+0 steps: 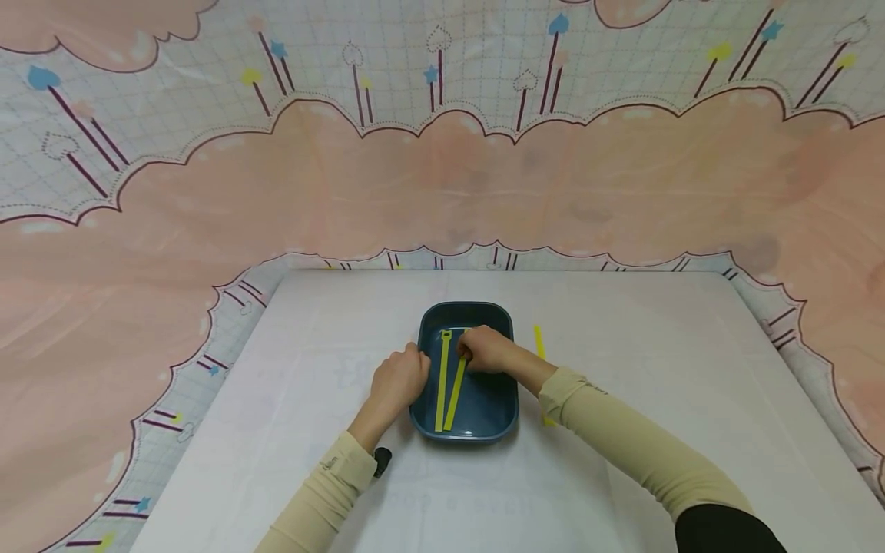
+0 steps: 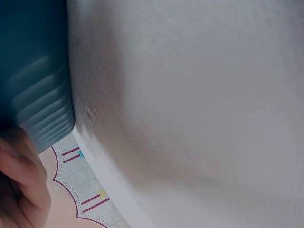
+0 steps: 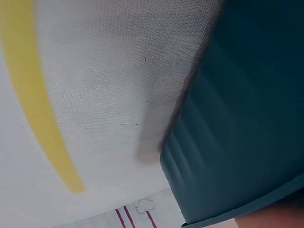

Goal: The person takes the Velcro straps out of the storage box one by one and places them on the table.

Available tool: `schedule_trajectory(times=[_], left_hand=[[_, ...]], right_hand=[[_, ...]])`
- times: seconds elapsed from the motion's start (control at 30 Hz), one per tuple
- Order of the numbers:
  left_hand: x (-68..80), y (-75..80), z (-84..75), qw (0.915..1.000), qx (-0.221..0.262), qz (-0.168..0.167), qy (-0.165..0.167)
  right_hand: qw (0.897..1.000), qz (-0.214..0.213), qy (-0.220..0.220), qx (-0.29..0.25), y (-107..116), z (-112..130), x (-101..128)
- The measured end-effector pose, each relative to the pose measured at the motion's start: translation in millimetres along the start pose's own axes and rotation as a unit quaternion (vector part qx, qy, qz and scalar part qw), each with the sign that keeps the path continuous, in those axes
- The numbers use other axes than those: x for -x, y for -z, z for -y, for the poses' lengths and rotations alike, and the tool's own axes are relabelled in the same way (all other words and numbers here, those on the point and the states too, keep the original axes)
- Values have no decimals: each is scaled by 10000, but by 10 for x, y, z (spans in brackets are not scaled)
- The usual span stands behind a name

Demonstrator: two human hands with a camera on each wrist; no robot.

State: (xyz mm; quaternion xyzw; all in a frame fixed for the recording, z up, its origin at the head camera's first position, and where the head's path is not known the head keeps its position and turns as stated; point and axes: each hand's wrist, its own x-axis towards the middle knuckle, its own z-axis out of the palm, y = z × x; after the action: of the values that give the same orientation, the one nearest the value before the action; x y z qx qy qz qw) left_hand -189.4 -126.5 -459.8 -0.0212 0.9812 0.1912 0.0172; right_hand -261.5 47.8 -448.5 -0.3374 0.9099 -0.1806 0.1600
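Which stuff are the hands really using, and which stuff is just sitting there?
Being used:
- blue tray, left hand on its rim
- two yellow strips in the tray, right hand on one

Just lying about:
- another yellow strip on the white mat, right of the tray
- the pink patterned cloth

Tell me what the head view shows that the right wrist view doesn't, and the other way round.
Only the head view shows both hands: the left hand rests against the left rim of the blue tray, and the right hand reaches inside onto one of two yellow strips lying in it. Only the right wrist view shows the tray's ribbed outer wall close up. Both show the tray, the white table and a third yellow strip lying outside it.
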Motion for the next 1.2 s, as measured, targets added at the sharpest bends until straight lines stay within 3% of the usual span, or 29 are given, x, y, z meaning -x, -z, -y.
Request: schedule_trajectory(times=[0.43,1.2], left_hand=[[10,-7,9,9997,-120,-147,-144],[1,16,-10,9997,-195,-136,-112]], right_hand=[[9987,-29,400,327,-41,-32,-31],[9940,367,543,881,27,-33,0]])
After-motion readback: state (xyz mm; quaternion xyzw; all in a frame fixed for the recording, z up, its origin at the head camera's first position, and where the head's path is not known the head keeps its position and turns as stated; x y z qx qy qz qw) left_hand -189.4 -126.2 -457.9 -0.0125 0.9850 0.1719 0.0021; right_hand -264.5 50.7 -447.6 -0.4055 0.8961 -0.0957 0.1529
